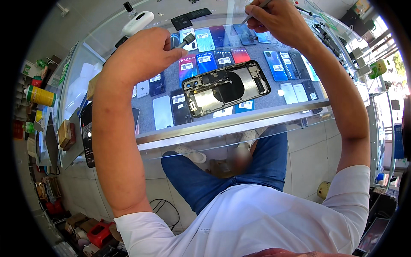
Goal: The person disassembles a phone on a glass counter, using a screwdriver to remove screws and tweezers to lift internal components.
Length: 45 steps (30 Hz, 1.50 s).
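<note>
My left hand (160, 47) is above the counter's left part, closed round a small tool with a dark grey cylindrical head (187, 40); its exact kind does not show. Farther off at the right, my right hand (278, 19) has its fingers closed on a slim grey metal tool (245, 19) with a narrow tip, perhaps tweezers. An opened phone housing (252, 85), silver inside with a black round patch, lies tilted on the glass counter (274, 112) between my forearms. Neither hand touches it.
Several phones with labels, such as a blue one (275, 66), lie on grey cloth beneath the glass. A white rounded device (138, 23) and flat black pieces (190, 18) rest at the back. Left stand a dark phone (87, 137) and a small box (65, 133). Cables (332, 40) run along the right.
</note>
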Each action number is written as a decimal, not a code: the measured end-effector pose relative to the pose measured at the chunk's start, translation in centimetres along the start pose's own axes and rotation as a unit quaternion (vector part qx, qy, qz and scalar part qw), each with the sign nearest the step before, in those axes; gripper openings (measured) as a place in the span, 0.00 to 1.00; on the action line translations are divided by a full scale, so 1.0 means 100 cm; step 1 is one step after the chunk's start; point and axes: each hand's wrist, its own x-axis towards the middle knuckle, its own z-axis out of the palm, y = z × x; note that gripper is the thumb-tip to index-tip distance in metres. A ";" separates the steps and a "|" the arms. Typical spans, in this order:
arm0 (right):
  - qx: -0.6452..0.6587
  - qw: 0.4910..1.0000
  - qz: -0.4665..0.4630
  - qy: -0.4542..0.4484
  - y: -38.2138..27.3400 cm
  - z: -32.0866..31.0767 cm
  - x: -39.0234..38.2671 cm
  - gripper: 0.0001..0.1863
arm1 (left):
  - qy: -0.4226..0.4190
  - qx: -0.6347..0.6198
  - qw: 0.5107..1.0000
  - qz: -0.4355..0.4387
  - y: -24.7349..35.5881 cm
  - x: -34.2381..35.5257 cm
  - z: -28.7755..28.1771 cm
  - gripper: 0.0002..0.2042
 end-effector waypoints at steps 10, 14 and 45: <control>0.029 0.999 0.036 -0.003 0.006 0.000 0.005 0.20 | 0.000 0.000 1.000 0.009 0.000 0.000 -0.001 0.24; 0.087 0.995 0.040 -0.013 -0.012 -0.003 -0.006 0.20 | 0.025 -0.004 0.999 0.025 -0.001 -0.002 0.002 0.23; 0.068 0.996 0.040 -0.032 0.011 -0.007 -0.002 0.21 | 0.147 -0.011 0.984 0.096 0.015 0.004 0.009 0.14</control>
